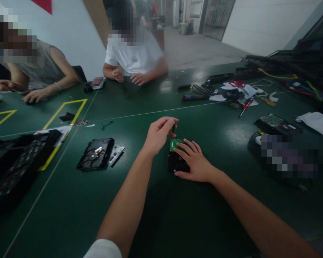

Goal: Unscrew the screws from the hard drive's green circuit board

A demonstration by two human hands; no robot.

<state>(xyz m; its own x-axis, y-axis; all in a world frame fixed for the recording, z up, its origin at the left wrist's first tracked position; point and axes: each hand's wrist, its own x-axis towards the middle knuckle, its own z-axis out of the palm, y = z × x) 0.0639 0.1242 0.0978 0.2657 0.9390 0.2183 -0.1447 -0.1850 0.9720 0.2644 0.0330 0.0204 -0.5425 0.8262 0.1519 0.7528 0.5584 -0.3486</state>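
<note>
A hard drive (172, 163) with a green circuit board lies on the green table in front of me. My right hand (197, 162) rests across its right side with the fingers spread, the thumb near its lower edge. Just above the drive's far end, my left hand (160, 134) is closed around a small yellow-and-black object (173, 128), mostly hidden by the fingers, so its kind is unclear. To the left lies another hard drive (93, 156) with a shiny part in its middle, beside a loose metal plate (116, 154).
A black casing (18, 157) stands at the left near yellow tape. On the right are a red screwdriver (246, 106), a circuit board (276, 123), a dark bundle (254, 141) and many cables. Two people sit across the table (140, 125), their hands on it.
</note>
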